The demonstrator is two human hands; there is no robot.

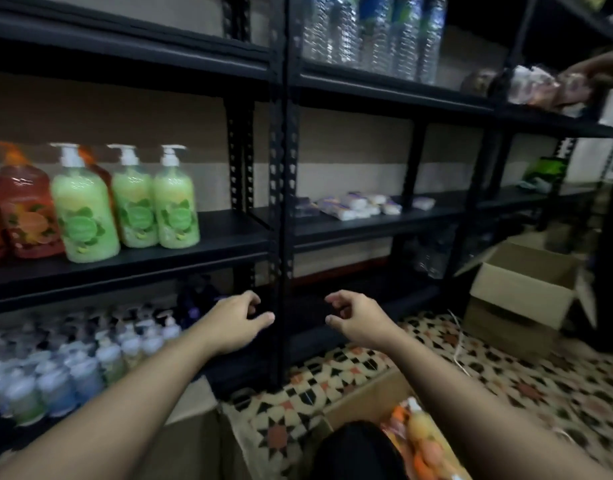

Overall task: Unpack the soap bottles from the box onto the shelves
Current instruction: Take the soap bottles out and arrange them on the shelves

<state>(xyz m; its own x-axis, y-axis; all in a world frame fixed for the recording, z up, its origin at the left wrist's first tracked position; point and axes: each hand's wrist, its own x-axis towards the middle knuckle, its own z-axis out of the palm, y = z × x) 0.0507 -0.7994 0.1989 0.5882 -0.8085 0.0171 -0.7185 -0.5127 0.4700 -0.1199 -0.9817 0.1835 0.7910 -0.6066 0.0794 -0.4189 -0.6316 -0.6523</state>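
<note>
Three green pump soap bottles point(135, 202) stand on the middle black shelf point(211, 233) at the left, beside orange-red bottles point(24, 209). An orange soap bottle point(423, 441) lies in the cardboard box point(367, 396) at the bottom, by my right forearm. My left hand point(235, 320) and my right hand point(357, 317) both hang in front of the rack's upright post, fingers loosely curled, holding nothing. Several small white and blue pump bottles point(73, 368) fill the lowest shelf at the left.
Water bottles point(374, 32) stand on the top shelf. White packets point(357, 204) lie on the middle shelf to the right. An open cardboard box point(527, 289) sits on the patterned floor point(506, 375) at the right. Another person's hand point(596, 69) reaches to bagged goods at the upper right.
</note>
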